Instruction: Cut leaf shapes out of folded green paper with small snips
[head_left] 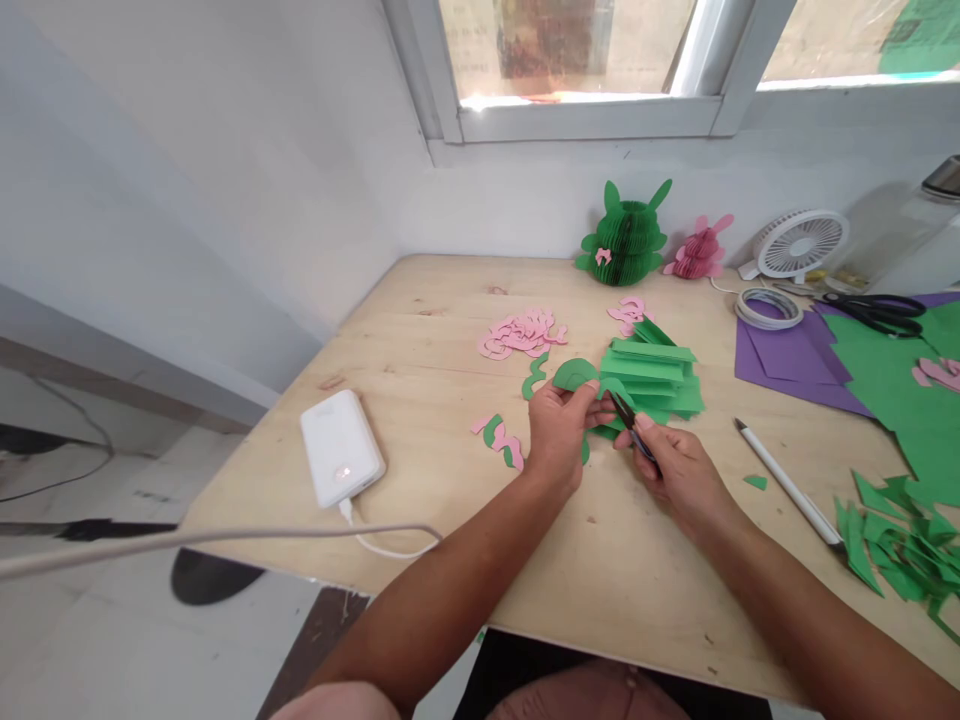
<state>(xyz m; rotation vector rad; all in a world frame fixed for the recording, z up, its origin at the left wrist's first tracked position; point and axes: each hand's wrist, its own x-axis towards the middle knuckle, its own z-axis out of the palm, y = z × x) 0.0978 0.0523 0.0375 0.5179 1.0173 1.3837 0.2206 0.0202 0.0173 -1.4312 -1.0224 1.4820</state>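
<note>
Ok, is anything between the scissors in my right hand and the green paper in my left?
Nothing visible: the scissors in your right hand reach up to the green paper your left hand holds.

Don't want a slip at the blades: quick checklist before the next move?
1. Left hand holding the green paper piece: ok.
2. Right hand holding the small scissors: ok.
3. Left fingertips well away from the blades: not ok, they are close.
4. Space just beyond the blades free of other paper: not ok, folded green paper lies there.
5. Pale cable off the left forearm: cannot tell, they meet in the picture.
6. Green scraps apart from both hands: ok, they lie off to the right.
</note>
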